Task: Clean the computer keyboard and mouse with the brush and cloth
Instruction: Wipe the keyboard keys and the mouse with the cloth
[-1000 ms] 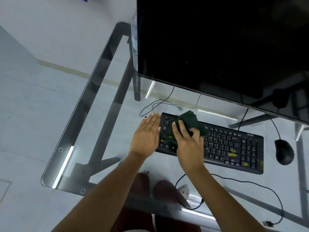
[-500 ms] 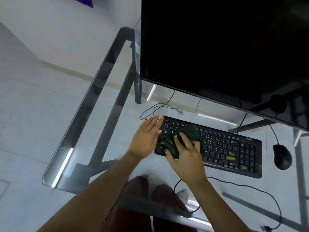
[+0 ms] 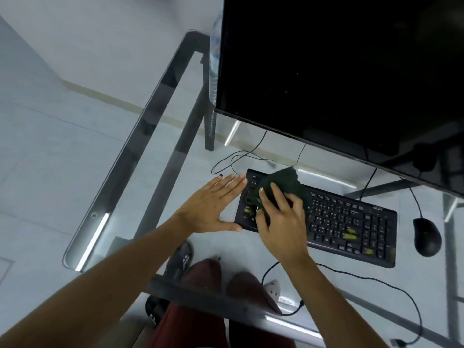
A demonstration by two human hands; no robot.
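Observation:
A black keyboard [image 3: 351, 222] with yellowish smears on some keys lies on the glass desk [image 3: 160, 136]. My right hand [image 3: 281, 222] presses a dark green cloth [image 3: 286, 183] onto the keyboard's left end, fingers spread over it. Flat against the keyboard's left edge lies my left hand [image 3: 213, 207], fingers straight, thumb at the front corner. A black mouse [image 3: 426, 237] sits on the desk to the right of the keyboard. No brush is in view.
A large dark monitor [image 3: 339, 71] stands behind the keyboard. A clear plastic bottle [image 3: 214, 46] is at its left edge. Thin cables [image 3: 351, 275] loop in front of and behind the keyboard. My knees show through the glass below.
My right hand has slid the cloth away from me again, toward the keyboard's top-left corner, after pulling it nearer. My left hand keeps its place at the left edge.

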